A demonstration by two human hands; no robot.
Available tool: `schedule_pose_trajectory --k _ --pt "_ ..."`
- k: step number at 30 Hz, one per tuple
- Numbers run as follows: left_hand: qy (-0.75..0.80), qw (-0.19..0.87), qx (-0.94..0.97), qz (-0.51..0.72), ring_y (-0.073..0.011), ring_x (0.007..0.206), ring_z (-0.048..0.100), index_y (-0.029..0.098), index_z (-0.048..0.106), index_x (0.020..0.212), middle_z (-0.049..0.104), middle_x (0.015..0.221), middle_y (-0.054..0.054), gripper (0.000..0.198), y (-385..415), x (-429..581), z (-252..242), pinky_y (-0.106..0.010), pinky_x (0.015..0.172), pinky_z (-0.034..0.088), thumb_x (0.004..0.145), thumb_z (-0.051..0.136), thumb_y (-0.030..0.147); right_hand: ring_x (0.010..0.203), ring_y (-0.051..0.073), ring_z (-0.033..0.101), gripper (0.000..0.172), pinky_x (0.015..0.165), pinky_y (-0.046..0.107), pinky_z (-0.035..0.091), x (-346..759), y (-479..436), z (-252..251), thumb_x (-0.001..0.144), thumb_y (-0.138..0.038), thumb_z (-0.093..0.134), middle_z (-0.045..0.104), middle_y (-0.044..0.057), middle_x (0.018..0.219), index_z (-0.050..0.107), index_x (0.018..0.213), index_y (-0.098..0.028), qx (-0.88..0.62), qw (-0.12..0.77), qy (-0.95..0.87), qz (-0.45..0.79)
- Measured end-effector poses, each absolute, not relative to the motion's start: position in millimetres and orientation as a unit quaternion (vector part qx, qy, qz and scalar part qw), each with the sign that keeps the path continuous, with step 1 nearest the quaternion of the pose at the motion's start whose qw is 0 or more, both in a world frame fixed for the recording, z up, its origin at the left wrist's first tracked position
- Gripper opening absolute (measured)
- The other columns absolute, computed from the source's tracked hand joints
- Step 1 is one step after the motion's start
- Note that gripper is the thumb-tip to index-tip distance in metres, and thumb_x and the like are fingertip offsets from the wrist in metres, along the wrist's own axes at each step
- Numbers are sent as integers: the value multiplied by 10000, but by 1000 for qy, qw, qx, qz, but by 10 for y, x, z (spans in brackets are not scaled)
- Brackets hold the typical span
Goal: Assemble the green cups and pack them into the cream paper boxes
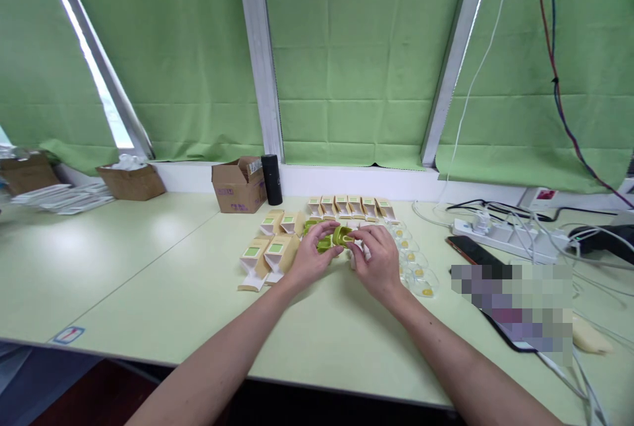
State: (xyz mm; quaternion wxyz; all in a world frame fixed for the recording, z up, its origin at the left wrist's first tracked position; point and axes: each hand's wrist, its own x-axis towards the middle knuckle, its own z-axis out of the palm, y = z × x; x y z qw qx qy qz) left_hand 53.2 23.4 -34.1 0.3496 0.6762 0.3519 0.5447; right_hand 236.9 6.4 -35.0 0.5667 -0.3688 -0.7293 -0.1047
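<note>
Currently in hand: one olive-green plastic holder (341, 236) is held up between both hands, above the middle of the table (163, 267).
Left hand (317, 251): it is curled narrow, the holder being steadied between thumb and fingers.
Right hand (377, 255): the holder's near right edge is pinched between thumb and fingertips.
Other green holders (324, 244): at least two are seen beyond the left hand; the full count is hidden.
Small open cartons (281, 251): ten are counted, six in the back row and four at the left, in two pairs.
Clear plastic domes (426, 288): at least five are lined up beside the right hand, each with a yellow piece inside.
White pieces: some are partly covered by the right hand and cannot be counted.
Brown cardboard boxes (238, 189): three are placed toward the back left.
Black cylinder (271, 179): one is stood beside the nearest box.
Smartphone (478, 255): one is laid near one white power strip (515, 241).
Labels: a green square is borne by the cartons, its print too small to be read.
Box writing: purple characters are printed on the nearest box, not legible.
Table sticker (69, 335): one is stuck at the front edge, blue-bordered with a red mark.
</note>
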Motion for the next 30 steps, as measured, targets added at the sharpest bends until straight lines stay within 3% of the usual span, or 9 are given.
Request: schedule_pose_trajectory --k 4,15,30 --pt "358 346 681 537 -280 1283 615 243 660 1266 642 1361 -112 484 205 546 -318 -486 1115 502 814 831 266 951 269 579 108 804 407 460 2380 60 -351 976 -217 634 658 98 1001 733 1017 -212 -378 545 -728 -175" --pt "359 329 689 537 -257 1232 645 251 699 1187 667 1273 -82 445 158 566 -274 -451 1093 518 772 855 219 952 272 523 117 798 409 427 2401 74 -352 965 -190 630 616 99 1008 735 1002 -225 -382 514 -737 -216" --pt "350 320 687 551 -247 1160 666 247 735 1138 664 1212 -73 448 146 566 -279 -438 1067 542 720 881 182 937 263 526 143 769 392 451 2399 94 -373 985 -172 600 629 90 938 734 996 -223 -350 523 -753 -193"
